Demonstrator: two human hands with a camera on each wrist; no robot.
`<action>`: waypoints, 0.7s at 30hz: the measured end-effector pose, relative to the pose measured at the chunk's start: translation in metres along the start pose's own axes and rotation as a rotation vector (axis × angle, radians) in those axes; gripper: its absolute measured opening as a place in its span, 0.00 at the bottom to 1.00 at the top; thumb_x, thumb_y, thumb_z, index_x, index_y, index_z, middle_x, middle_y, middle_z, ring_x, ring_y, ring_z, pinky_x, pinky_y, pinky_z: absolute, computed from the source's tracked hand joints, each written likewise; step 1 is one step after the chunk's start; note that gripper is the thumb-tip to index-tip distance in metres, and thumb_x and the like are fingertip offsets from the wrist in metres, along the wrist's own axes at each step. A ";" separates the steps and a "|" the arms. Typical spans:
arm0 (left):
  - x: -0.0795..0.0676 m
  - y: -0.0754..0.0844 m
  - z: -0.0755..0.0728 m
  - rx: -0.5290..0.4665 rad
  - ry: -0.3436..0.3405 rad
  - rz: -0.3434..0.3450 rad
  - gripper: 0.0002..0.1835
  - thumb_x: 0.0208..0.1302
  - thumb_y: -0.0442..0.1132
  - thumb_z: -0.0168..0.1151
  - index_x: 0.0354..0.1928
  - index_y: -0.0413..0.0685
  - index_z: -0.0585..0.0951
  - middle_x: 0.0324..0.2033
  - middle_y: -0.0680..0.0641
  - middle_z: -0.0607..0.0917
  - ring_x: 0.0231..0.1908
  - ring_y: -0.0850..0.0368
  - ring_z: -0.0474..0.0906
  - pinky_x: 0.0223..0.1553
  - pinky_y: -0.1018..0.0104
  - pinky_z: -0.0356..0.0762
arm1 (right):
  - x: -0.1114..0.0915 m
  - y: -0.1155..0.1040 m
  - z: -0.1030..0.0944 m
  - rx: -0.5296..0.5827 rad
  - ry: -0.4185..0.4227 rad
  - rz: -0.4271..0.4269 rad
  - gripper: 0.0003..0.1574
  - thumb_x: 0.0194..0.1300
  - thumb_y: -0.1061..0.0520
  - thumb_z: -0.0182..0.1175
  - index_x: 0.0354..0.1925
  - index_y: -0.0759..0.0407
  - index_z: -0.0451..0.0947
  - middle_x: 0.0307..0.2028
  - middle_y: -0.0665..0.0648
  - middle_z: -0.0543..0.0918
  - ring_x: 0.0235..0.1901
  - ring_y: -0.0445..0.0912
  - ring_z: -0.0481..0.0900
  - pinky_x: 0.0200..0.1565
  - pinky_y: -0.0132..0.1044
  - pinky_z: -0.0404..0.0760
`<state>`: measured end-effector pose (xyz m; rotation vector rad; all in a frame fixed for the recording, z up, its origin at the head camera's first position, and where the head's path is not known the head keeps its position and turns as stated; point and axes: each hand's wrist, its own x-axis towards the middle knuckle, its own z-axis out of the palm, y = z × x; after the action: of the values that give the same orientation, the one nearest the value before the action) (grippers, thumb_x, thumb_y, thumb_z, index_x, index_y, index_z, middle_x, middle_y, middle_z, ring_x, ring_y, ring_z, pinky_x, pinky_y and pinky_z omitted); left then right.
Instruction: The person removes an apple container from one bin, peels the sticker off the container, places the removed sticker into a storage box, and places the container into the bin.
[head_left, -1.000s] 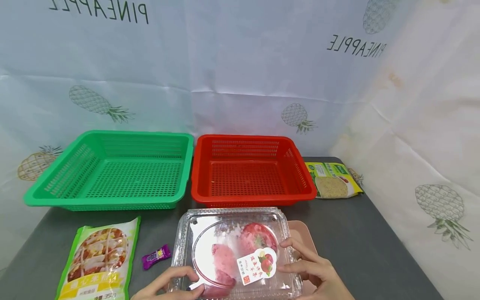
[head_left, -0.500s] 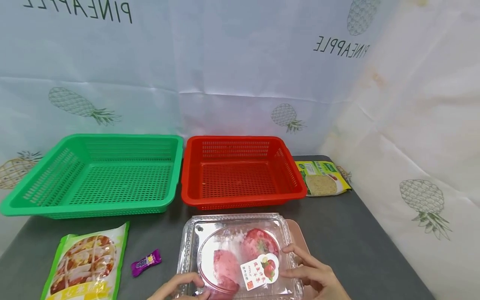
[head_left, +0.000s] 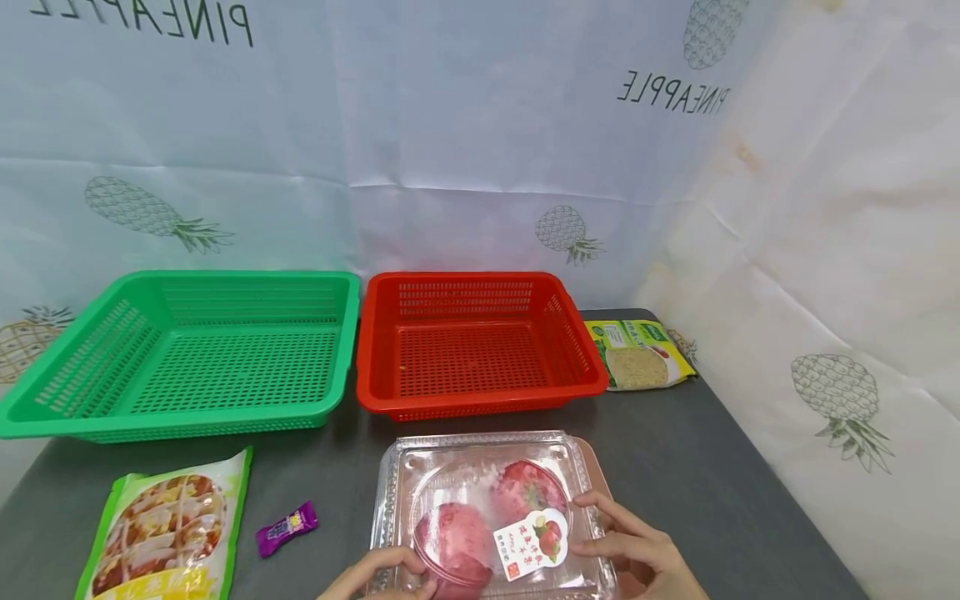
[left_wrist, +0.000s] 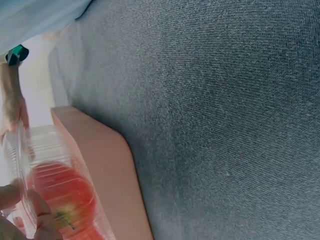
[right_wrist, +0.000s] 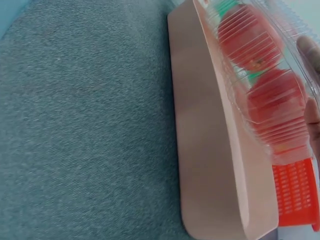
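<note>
A clear plastic clamshell box [head_left: 442, 467] holds red apples [head_left: 456, 533] and carries a white label [head_left: 531, 543] on its lid. My left hand [head_left: 378, 575] grips its near left side; in the left wrist view, fingers [left_wrist: 41, 215] and thumb pinch the rim. At the right side my right hand [head_left: 637, 546] holds the rim, two fingertips lying on the lid. The box sits in or just over a pink open bin [right_wrist: 207, 130], its ribbed bottom part facing down into it. Whether it touches the bin's floor is hidden.
Behind stand a green basket [head_left: 225, 422] and a red basket [head_left: 480, 400]. To the left lie a green-edged food bag [head_left: 165, 529] and a small purple-wrapped sweet [head_left: 287, 529]. A yellow-green packet [head_left: 637, 356] rests at the back right of the dark table [head_left: 720, 475].
Both hands have shifted the clear box a little to the right and nearer, over the pink bin. The head view has turned slightly right. The grip of both hands looks unchanged.
</note>
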<state>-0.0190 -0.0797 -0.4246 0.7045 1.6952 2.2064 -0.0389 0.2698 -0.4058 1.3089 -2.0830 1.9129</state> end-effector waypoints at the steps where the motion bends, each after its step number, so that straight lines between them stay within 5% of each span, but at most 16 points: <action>1: 0.000 0.000 0.001 -0.013 0.004 -0.026 0.15 0.65 0.23 0.55 0.51 0.42 0.74 0.44 0.50 0.82 0.42 0.59 0.82 0.39 0.64 0.81 | -0.001 0.000 0.000 0.000 0.001 -0.007 0.39 0.43 0.82 0.66 0.57 0.73 0.73 0.66 0.64 0.63 0.47 0.49 0.74 0.37 0.38 0.83; 8: 0.005 -0.002 0.008 0.133 0.006 0.118 0.14 0.62 0.23 0.58 0.49 0.38 0.73 0.42 0.42 0.82 0.37 0.55 0.83 0.34 0.60 0.82 | -0.006 0.000 -0.001 0.049 0.013 0.039 0.39 0.42 0.83 0.64 0.56 0.74 0.73 0.66 0.64 0.63 0.51 0.51 0.75 0.40 0.43 0.82; 12: 0.006 -0.002 0.013 0.122 0.029 0.133 0.14 0.62 0.23 0.59 0.49 0.41 0.76 0.43 0.45 0.81 0.38 0.56 0.82 0.34 0.62 0.82 | -0.009 -0.001 -0.004 0.073 0.017 0.092 0.37 0.44 0.83 0.62 0.56 0.73 0.73 0.66 0.61 0.63 0.52 0.50 0.75 0.40 0.43 0.82; 16: 0.010 -0.003 0.016 0.248 0.015 0.359 0.17 0.56 0.18 0.61 0.47 0.37 0.80 0.44 0.42 0.78 0.38 0.54 0.81 0.32 0.65 0.82 | -0.010 -0.001 -0.008 0.047 0.024 0.086 0.38 0.42 0.83 0.62 0.56 0.72 0.74 0.66 0.61 0.64 0.51 0.47 0.74 0.35 0.36 0.83; 19: 0.013 0.001 0.017 0.321 -0.001 0.450 0.19 0.54 0.17 0.62 0.48 0.35 0.81 0.46 0.42 0.75 0.36 0.55 0.81 0.31 0.69 0.81 | -0.010 -0.001 -0.011 0.023 0.024 0.069 0.39 0.41 0.83 0.63 0.56 0.73 0.74 0.67 0.63 0.63 0.54 0.47 0.73 0.37 0.35 0.82; 21: 0.013 0.005 0.018 0.344 -0.016 0.447 0.19 0.54 0.18 0.63 0.49 0.36 0.82 0.47 0.43 0.75 0.35 0.58 0.82 0.30 0.71 0.80 | -0.010 -0.001 -0.013 0.015 0.017 0.045 0.39 0.41 0.84 0.64 0.56 0.74 0.73 0.67 0.66 0.62 0.57 0.48 0.70 0.42 0.36 0.81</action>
<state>-0.0203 -0.0598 -0.4134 1.2915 2.1010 2.1791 -0.0390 0.2862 -0.4070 1.2547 -2.1121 1.9542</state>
